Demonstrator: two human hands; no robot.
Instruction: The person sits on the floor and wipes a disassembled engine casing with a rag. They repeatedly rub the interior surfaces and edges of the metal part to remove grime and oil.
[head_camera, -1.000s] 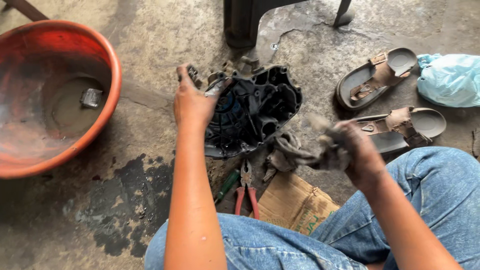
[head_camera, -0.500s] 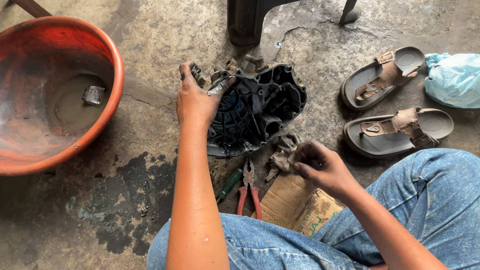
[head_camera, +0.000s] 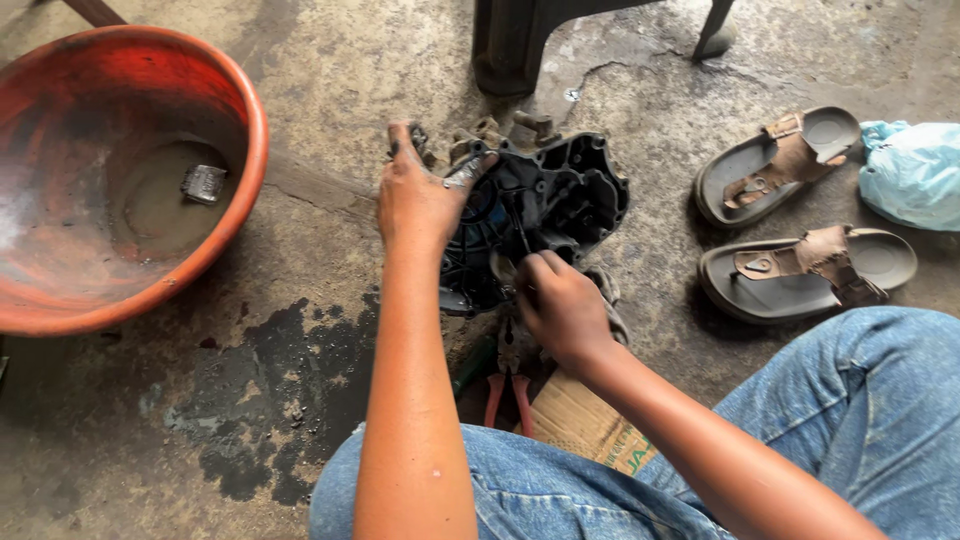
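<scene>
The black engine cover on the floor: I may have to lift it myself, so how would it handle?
The black engine cover looks like a rigid ribbed casting, so probably stiff and fairly heavy for its size. Its grimy surface may be slippery; the left hand grips its rim. Broad and shallow, it seems unlikely to roll.

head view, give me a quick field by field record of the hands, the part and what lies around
left hand: left hand grips the upper left edge of the black cast metal engine cover on the stained concrete floor
right hand: right hand presses a dirty grey rag at the cover's lower edge
tools: red-handled pliers beside a brown cardboard piece
left side: orange round plastic basin with murky liquid and a small metal piece
right side: pair of brown sandals, pale blue plastic bag
</scene>
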